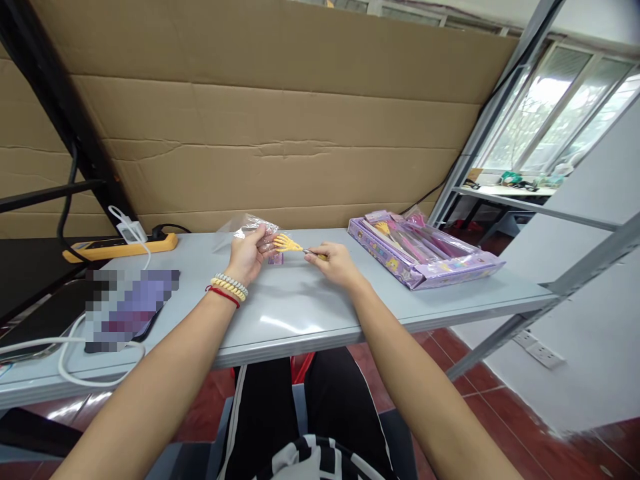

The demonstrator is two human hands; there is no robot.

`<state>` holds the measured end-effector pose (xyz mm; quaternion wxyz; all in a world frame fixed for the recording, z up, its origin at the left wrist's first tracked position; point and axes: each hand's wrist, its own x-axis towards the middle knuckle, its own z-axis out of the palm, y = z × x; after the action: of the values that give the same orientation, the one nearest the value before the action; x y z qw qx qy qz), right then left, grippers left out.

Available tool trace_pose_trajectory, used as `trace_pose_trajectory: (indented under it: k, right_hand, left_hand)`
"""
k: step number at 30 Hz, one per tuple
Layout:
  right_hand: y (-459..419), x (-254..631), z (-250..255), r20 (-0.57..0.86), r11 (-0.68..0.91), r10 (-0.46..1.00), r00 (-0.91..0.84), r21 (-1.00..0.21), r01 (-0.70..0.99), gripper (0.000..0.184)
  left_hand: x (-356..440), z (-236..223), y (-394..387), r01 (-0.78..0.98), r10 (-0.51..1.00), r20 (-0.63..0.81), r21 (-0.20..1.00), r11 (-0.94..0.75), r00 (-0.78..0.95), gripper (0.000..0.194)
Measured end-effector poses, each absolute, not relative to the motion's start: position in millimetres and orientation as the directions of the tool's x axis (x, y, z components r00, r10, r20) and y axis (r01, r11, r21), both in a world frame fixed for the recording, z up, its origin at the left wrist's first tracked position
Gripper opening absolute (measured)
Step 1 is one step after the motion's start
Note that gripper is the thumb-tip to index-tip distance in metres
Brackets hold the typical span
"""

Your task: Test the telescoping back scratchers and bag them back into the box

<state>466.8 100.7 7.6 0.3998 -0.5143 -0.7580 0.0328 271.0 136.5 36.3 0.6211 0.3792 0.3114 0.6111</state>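
Note:
My left hand point(250, 253) is closed on a clear plastic bag point(245, 227) held just above the grey table point(300, 313). My right hand point(334, 262) pinches the handle end of a small yellow hand-shaped scratcher point(287, 244). Its claw end points left and meets the mouth of the bag at my left fingers. A small purple piece point(275, 259) shows under my left hand; I cannot make out what it is. Bead bracelets and a red string circle my left wrist.
A purple display box point(425, 257) with several more such items sits on the table's right. A yellow power strip point(120, 247) with a white charger lies at the back left, and a blurred phone point(127, 307) with white cable at the left. Cardboard wall behind.

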Motion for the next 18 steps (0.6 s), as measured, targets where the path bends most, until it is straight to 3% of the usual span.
trace_pose_trajectory:
  k: [9, 15, 18]
  right_hand:
    - [99.2, 460.0, 8.2, 0.568, 0.439, 0.813, -0.130, -0.450, 0.778, 0.033]
    - [96.7, 460.7, 12.3, 0.295, 0.196, 0.955, -0.021, -0.579, 0.792, 0.049]
    - [94.5, 460.2, 12.5, 0.164, 0.212, 0.976, -0.140, -0.607, 0.766, 0.054]
  left_hand:
    - [287.2, 25.8, 126.7, -0.379, 0.947, 0.117, 0.925, 0.006, 0.300, 0.021]
    - [281.0, 31.6, 133.1, -0.528, 0.969, 0.231, 0.836, -0.151, 0.090, 0.017]
    - [278.5, 33.5, 136.0, -0.564, 0.969, 0.245, 0.805, -0.183, 0.036, 0.018]
